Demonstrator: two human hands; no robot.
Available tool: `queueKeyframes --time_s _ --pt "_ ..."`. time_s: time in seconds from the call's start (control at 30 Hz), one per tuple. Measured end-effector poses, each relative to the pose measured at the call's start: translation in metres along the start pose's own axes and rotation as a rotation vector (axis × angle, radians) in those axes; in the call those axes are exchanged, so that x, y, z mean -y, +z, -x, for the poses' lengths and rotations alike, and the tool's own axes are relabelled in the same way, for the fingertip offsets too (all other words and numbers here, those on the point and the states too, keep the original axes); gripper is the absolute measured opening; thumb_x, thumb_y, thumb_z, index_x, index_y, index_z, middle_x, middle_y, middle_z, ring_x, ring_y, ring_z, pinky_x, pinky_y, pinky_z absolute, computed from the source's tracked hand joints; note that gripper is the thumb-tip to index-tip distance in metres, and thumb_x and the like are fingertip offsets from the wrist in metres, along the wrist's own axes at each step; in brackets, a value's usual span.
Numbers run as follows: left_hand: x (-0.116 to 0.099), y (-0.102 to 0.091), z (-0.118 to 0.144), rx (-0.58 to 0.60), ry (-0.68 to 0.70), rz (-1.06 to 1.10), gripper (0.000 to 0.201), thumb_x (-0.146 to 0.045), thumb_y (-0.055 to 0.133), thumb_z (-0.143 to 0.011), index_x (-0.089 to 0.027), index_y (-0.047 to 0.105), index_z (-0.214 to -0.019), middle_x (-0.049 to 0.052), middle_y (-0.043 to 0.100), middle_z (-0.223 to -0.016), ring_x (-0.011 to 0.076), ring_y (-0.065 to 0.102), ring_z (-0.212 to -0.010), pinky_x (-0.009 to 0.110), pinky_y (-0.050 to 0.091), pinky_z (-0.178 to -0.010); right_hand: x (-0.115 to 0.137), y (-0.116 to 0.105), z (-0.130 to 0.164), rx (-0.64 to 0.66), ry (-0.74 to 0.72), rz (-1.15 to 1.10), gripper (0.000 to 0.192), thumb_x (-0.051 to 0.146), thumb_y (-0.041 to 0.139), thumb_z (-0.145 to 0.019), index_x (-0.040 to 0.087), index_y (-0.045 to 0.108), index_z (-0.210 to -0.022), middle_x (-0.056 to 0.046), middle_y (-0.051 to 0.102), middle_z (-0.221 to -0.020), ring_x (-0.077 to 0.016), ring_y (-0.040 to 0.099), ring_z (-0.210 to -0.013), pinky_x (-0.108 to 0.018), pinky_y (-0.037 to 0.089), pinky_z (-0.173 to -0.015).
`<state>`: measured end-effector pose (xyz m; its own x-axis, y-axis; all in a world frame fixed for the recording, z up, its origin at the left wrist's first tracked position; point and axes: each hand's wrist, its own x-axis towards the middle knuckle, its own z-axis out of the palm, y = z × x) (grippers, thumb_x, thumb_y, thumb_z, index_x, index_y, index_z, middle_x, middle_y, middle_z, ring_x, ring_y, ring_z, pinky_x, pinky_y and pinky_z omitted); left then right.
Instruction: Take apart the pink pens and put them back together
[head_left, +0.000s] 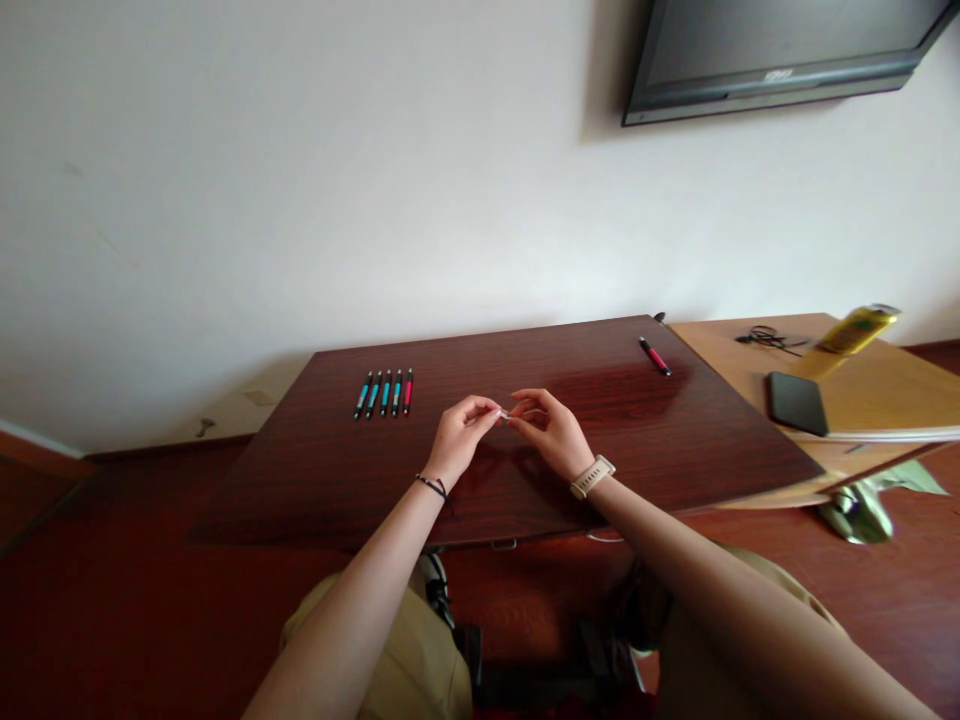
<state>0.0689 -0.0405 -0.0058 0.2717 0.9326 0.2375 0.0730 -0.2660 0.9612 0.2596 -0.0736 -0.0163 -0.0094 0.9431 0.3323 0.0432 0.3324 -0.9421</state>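
Over the middle of the dark red-brown table (pixel 592 470), my two hands meet fingertip to fingertip. My left hand (pixel 459 432) pinches one end of a small whitish piece (pixel 504 415), too small to make out its kind. At its other end, the thumb and fingers of my right hand (pixel 555 432) are closed on it as well. To the left, several blue-and-black pens (pixel 385 393) lie side by side in a row. A red-and-black pen (pixel 408 392) ends that row on the right. Another red-and-black pen (pixel 655 356) lies alone near the table's far right.
Adjoining on the right is a lighter wooden cabinet (pixel 720 370) with a black phone-like slab (pixel 797 402), a coiled black cable (pixel 770 338) and a yellow can (pixel 857 330). A wall runs behind the table, with a screen (pixel 780 60) mounted high on it.
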Motion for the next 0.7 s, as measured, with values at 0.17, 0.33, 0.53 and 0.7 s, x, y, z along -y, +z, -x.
queueKeyframes --time_s 0.17,0.33,0.53,0.7 --pt "0.002 0.001 0.001 0.023 0.027 -0.036 0.022 -0.039 0.074 -0.090 -0.018 0.072 -0.096 0.006 0.076 -0.098 0.0211 0.072 -0.093 0.033 0.055 -0.089 0.004 0.000 -0.001 -0.029 -0.021 -0.002 0.041 0.042 0.080 -0.085 0.024 0.064 -0.117 -0.005 0.074 -0.099 -0.0195 0.074 -0.085 -0.033 0.062 -0.082" --pt "0.003 0.001 0.002 -0.005 0.082 -0.132 0.021 -0.040 0.073 -0.091 -0.018 0.074 -0.094 0.006 0.076 -0.099 0.0209 0.071 -0.093 0.033 0.054 -0.089 0.007 -0.001 0.000 -0.006 -0.027 -0.024 0.043 0.044 0.080 -0.085 0.025 0.063 -0.120 -0.006 0.076 -0.104 -0.0208 0.075 -0.092 -0.036 0.062 -0.089" --pt "-0.005 0.001 0.004 0.051 0.127 -0.266 0.019 -0.038 0.067 -0.097 -0.020 0.072 -0.099 0.006 0.075 -0.102 0.0204 0.070 -0.093 0.033 0.054 -0.087 0.001 -0.002 -0.001 -0.004 -0.006 -0.044 0.041 0.043 0.080 -0.085 0.025 0.063 -0.118 -0.007 0.078 -0.103 -0.0224 0.076 -0.095 -0.039 0.062 -0.093" --pt "-0.013 -0.008 0.015 -0.068 0.189 -0.909 0.009 -0.026 0.073 -0.092 -0.022 0.068 -0.098 0.006 0.068 -0.097 0.0233 0.063 -0.094 0.036 0.049 -0.088 -0.008 -0.008 -0.004 -0.079 0.012 -0.017 0.040 0.039 0.083 -0.083 0.023 0.064 -0.115 -0.007 0.079 -0.100 -0.0232 0.077 -0.093 -0.040 0.062 -0.090"
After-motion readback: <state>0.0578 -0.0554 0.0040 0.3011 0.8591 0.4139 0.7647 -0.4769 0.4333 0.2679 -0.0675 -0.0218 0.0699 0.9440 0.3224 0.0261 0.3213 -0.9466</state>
